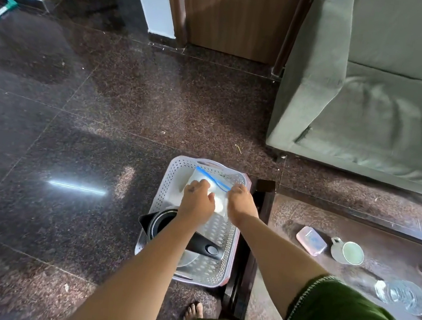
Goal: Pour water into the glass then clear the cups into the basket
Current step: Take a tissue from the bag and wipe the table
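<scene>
A white perforated basket (173, 179) sits on the dark floor beside a low glass-topped table (303, 215). Both my hands reach down into it. My left hand (197, 197) and my right hand (240, 202) each grip a clear zip bag (209, 179) with a blue seal; white rounded things show inside it. A black and steel electric kettle (160, 224) lies in the near end of the basket, partly under my left forearm. On the table stand a pale green cup (349, 253) and a clear glass (402, 296).
A pink lidded box (311, 241) lies on the table left of the cup. A grey-green sofa (369, 99) stands beyond the table at the right. My bare foot (193, 313) is on the floor near the basket. Wooden door panels stand at the back.
</scene>
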`<state>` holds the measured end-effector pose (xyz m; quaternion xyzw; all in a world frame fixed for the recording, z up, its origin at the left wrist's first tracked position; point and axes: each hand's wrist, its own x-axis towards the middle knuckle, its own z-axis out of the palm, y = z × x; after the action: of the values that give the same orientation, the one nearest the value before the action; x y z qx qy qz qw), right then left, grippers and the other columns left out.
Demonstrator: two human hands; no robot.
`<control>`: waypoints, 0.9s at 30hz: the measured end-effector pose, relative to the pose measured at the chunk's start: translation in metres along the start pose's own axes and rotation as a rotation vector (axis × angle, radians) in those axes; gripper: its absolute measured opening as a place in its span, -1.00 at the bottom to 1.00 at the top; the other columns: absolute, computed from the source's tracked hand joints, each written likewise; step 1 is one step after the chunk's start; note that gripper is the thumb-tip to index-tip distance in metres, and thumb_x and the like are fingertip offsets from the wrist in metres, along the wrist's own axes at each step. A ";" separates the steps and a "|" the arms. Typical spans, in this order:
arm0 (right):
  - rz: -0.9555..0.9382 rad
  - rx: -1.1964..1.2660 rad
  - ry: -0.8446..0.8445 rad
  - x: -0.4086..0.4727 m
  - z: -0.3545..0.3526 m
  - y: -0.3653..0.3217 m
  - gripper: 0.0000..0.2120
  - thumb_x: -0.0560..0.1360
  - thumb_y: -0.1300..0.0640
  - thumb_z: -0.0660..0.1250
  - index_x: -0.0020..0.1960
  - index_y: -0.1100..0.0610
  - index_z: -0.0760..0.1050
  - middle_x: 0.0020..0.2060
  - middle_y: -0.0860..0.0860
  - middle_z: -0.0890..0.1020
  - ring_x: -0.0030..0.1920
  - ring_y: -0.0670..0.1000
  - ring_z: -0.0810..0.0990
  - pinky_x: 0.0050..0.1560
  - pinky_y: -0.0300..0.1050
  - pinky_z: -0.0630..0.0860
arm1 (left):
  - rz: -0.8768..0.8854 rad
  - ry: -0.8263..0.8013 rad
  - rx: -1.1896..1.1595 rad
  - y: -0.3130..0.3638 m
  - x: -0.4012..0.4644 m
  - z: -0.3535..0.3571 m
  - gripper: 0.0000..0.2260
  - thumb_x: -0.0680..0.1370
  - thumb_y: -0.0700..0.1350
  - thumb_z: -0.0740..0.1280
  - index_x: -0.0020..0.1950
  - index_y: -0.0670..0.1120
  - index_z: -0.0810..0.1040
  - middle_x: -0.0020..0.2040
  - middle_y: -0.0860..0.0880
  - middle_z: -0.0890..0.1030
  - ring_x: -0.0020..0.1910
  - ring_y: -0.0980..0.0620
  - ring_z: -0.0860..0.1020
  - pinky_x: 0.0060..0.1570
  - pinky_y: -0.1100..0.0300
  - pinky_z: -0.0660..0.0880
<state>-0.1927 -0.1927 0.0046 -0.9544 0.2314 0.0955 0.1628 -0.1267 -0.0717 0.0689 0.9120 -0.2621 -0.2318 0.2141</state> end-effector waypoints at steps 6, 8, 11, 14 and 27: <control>-0.125 0.277 0.244 -0.029 -0.053 -0.030 -0.80 0.39 0.40 0.23 -0.10 0.22 0.57 -0.11 0.18 0.58 -0.09 0.24 0.58 -0.18 0.00 0.46 | -0.447 -0.068 -0.390 0.016 -0.001 -0.019 -0.46 0.57 0.21 0.18 0.23 -0.26 0.46 0.17 -0.20 0.56 0.15 -0.19 0.54 0.07 0.08 0.44; -0.225 0.305 0.281 -0.049 -0.068 -0.041 -0.82 0.34 0.39 0.23 -0.16 0.22 0.55 -0.18 0.17 0.57 -0.18 0.23 0.58 -0.23 -0.03 0.45 | -0.609 -0.118 -0.706 0.025 -0.004 -0.028 -0.40 0.51 0.31 0.22 0.16 -0.23 0.48 0.05 -0.16 0.57 0.02 -0.15 0.62 0.00 0.07 0.58; -0.377 0.335 0.255 -0.081 -0.081 -0.054 -0.80 0.29 0.36 0.19 -0.19 0.20 0.55 -0.23 0.14 0.58 -0.25 0.20 0.58 -0.19 -0.11 0.40 | -0.666 -0.062 -0.882 0.021 -0.005 -0.029 -0.63 0.47 0.00 0.38 0.05 -0.30 0.55 -0.24 -0.15 0.54 -0.33 -0.11 0.58 -0.27 0.08 0.61; -0.399 0.383 0.214 -0.109 -0.094 -0.057 -0.76 0.26 0.32 0.25 -0.11 0.18 0.55 -0.15 0.11 0.57 -0.15 0.17 0.57 -0.11 -0.16 0.40 | -0.590 -0.004 -0.818 0.015 -0.008 -0.025 -0.83 0.42 -0.26 0.34 -0.01 -0.22 0.59 -0.17 -0.19 0.63 -0.23 -0.15 0.60 -0.16 0.01 0.60; 0.058 0.428 0.198 -0.134 -0.156 -0.060 -0.53 0.41 0.13 0.39 0.23 0.10 0.25 0.05 0.14 0.53 0.03 0.20 0.52 -0.03 -0.02 0.43 | 0.119 0.212 -0.222 0.073 -0.104 -0.070 -0.87 0.56 -0.27 0.17 0.02 -0.27 0.47 -0.07 -0.30 0.61 -0.05 -0.28 0.56 -0.23 0.09 0.23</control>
<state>-0.2645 -0.1426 0.1996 -0.8958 0.2886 -0.0451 0.3350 -0.1954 -0.0489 0.1950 0.8850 -0.2643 -0.1488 0.3533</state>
